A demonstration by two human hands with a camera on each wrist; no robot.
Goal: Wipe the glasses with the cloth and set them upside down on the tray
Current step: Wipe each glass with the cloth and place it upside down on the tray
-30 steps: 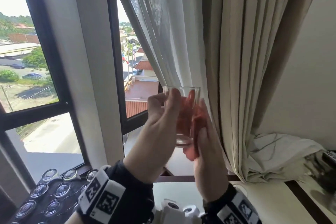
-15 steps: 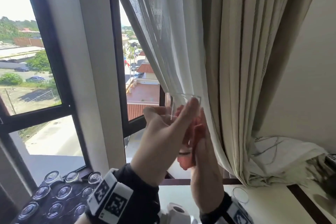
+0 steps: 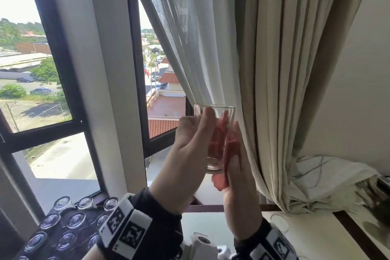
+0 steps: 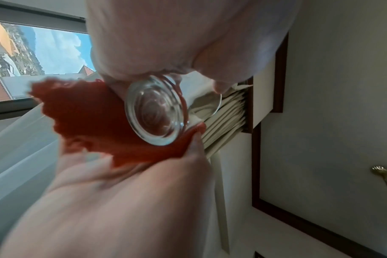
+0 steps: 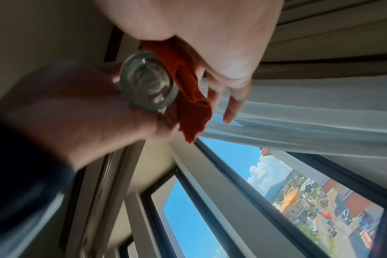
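My left hand (image 3: 195, 139) grips a clear glass (image 3: 213, 162) upright at chest height in front of the curtain, fingers curled round its side. My right hand (image 3: 238, 183) holds a red cloth (image 3: 231, 150) against the glass's right side, and red shows through the wall. From below, the left wrist view shows the glass base (image 4: 155, 111) with the cloth (image 4: 84, 113) bunched beside it. The right wrist view shows the glass (image 5: 148, 83) and the cloth (image 5: 188, 101) under my palm. A dark tray (image 3: 86, 220) at the bottom left carries several glasses upside down.
A beige curtain (image 3: 270, 69) and a sheer one (image 3: 190, 48) hang right behind the glass. The dark window frame (image 3: 63, 69) lies to the left. Below are a white tabletop (image 3: 312, 238) and crumpled white fabric (image 3: 329, 179) at the right.
My left fingers have shifted on the glass, which has turned a little against the cloth. Both hands remain in about the same place before the curtain.
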